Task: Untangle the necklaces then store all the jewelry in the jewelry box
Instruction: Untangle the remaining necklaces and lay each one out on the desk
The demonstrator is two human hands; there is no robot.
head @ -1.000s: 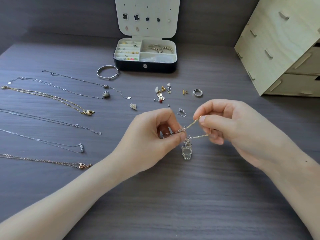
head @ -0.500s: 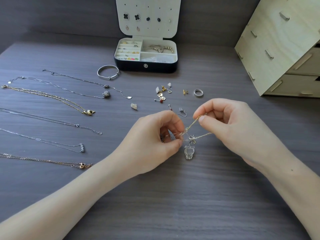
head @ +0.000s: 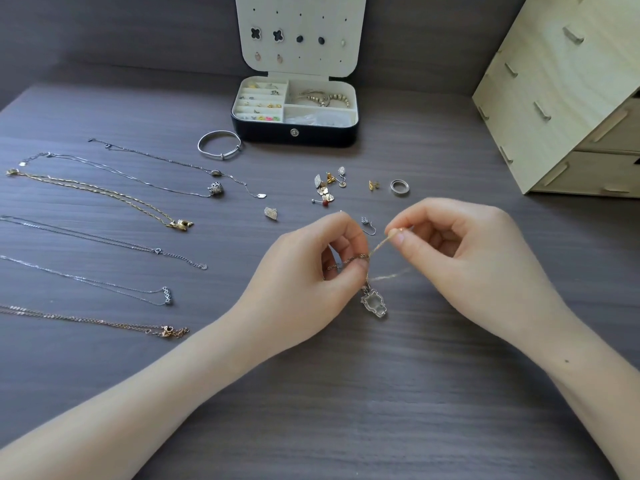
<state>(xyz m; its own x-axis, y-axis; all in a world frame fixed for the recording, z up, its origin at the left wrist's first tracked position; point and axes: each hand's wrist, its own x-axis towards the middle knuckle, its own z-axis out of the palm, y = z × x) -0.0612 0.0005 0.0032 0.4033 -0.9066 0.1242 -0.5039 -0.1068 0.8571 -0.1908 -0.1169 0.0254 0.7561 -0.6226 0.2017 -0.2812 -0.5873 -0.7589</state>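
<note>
My left hand point(head: 311, 275) pinches a tangled bunch of thin chain point(head: 379, 249) between thumb and forefinger. My right hand point(head: 467, 258) pinches the same chain a little higher and to the right, so a short gold strand runs taut between them. A clear owl-shaped pendant point(head: 374, 303) hangs below the tangle and touches the table. The open jewelry box point(head: 294, 133) stands at the back centre, with earrings on its lid and rings and bracelets in its compartments. Several untangled necklaces point(head: 104, 195) lie in rows on the left.
A silver bangle point(head: 219, 144) lies left of the box. Loose earrings point(head: 327, 187), a silver ring point(head: 399, 187), a small stud point(head: 271, 213) and a hook earring point(head: 369, 226) are scattered behind my hands. A wooden drawer unit point(head: 561, 95) stands at the right.
My right hand has lifted slightly and pulled the gold strand up to the right. The pendant has shifted a little beneath the tangle. My left hand keeps its pinch.
</note>
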